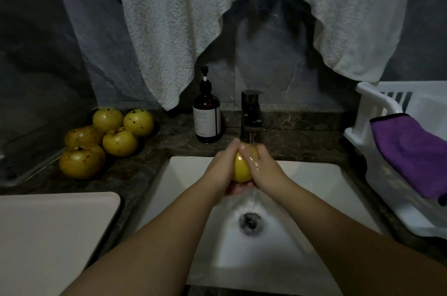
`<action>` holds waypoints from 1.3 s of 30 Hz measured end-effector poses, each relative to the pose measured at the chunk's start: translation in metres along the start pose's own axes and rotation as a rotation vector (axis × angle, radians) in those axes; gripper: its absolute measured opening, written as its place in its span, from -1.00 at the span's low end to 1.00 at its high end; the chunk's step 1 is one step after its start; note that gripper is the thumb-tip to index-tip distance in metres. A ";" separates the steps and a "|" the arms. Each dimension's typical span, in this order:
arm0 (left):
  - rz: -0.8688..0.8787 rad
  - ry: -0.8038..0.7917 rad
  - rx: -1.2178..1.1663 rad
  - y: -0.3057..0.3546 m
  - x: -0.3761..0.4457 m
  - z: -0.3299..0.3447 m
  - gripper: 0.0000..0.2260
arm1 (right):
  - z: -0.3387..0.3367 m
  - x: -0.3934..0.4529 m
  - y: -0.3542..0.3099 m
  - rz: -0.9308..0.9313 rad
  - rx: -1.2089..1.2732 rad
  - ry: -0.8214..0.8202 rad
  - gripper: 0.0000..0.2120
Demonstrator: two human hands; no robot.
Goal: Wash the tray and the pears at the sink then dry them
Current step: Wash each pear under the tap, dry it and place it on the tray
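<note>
Two hands on one pear under the running tap

Two hands met over the white sink (pixel 314 189) in the head view, and both clasped a single yellow pear (pixel 242 170) directly under the dark tap (pixel 251 114). The left hand (pixel 223 167) wrapped the fruit from the left with its fingers curled over the top, while the right hand (pixel 262 168) closed on it from the right, its wet fingers (pixel 251 157) laid across the front of the skin. Water fell from the spout onto the pear and the hands, then ran down into the basin and pooled around the round drain (pixel 250 222) just below.

Five more pears (pixel 108 140) sat clustered on the dark stone worktop (pixel 150 165) to the left of the sink, touching one another, their skins spotted with dark marks. At the far left edge a clear tray (pixel 29 172) showed only by its rim, just beside the nearest pear. A pale board (pixel 48 228) lay on the worktop at the lower left.

Between the pears and the tap stood a brown pump bottle (pixel 206 121) with a white label. On the right a white plastic rack (pixel 377 131) rested on the worktop with a purple cloth (pixel 411 153) draped over its rim. A white towel (pixel 174 17) hung against the grey wall behind the sink.
</note>
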State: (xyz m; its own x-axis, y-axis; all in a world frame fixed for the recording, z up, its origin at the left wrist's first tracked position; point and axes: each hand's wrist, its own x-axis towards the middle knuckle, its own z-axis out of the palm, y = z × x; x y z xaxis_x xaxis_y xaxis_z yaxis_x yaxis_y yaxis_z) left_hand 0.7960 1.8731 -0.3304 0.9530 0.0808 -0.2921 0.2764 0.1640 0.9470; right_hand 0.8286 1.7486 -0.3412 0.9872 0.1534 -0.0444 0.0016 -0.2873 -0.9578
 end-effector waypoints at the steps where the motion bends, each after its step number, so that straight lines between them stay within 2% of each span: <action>1: -0.016 0.001 0.014 0.001 0.001 -0.001 -0.47 | -0.001 0.000 0.001 0.011 -0.005 -0.007 -0.41; 4: 0.041 0.057 0.117 -0.001 0.006 -0.003 -0.46 | -0.001 -0.003 -0.005 0.159 0.094 -0.048 -0.41; 8: -0.016 -0.019 0.002 0.002 0.000 -0.006 -0.51 | -0.003 -0.001 -0.004 -0.093 -0.030 0.000 -0.57; 11: 0.048 0.016 0.070 0.000 0.002 -0.004 -0.59 | -0.001 -0.005 -0.009 0.067 -0.002 -0.063 -0.53; 13: -0.042 -0.028 0.017 0.002 -0.002 -0.002 -0.55 | -0.002 -0.006 -0.007 0.046 -0.058 -0.083 -0.48; 15: -0.169 -0.098 -0.043 0.001 -0.004 -0.004 -0.44 | -0.006 -0.005 0.001 -0.108 -0.203 -0.072 -0.45; 18: -0.257 -0.116 -0.034 -0.002 -0.002 -0.008 -0.41 | -0.013 -0.006 0.007 -0.178 -0.347 -0.117 -0.29; 21: -0.271 -0.129 -0.180 0.001 -0.002 -0.005 -0.47 | -0.016 -0.007 0.004 -0.107 -0.300 -0.132 0.01; 22: -0.276 -0.137 -0.213 0.002 -0.001 -0.004 -0.44 | -0.018 -0.007 0.003 -0.102 -0.290 -0.124 0.04; 26: -0.315 -0.190 -0.143 0.000 0.002 -0.003 -0.34 | -0.027 -0.008 0.005 -0.142 -0.396 -0.103 0.03; 30: -0.252 -0.187 -0.151 0.001 0.000 0.001 -0.48 | -0.035 -0.009 0.006 -0.218 -0.494 -0.105 -0.03; 37: -0.215 -0.154 -0.267 0.002 -0.004 0.001 -0.56 | -0.044 -0.017 0.001 -0.382 -0.592 -0.059 -0.28; 39: -0.216 -0.159 -0.304 0.003 -0.004 0.002 -0.55 | -0.042 -0.018 -0.003 -0.381 -0.603 -0.025 -0.30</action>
State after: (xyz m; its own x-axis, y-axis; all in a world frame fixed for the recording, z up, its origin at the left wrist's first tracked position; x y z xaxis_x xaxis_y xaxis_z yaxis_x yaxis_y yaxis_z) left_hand 0.7929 1.8711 -0.3259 0.8908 -0.1367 -0.4334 0.4460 0.4454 0.7763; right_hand 0.8172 1.7067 -0.3259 0.8962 0.3672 0.2489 0.4413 -0.6810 -0.5844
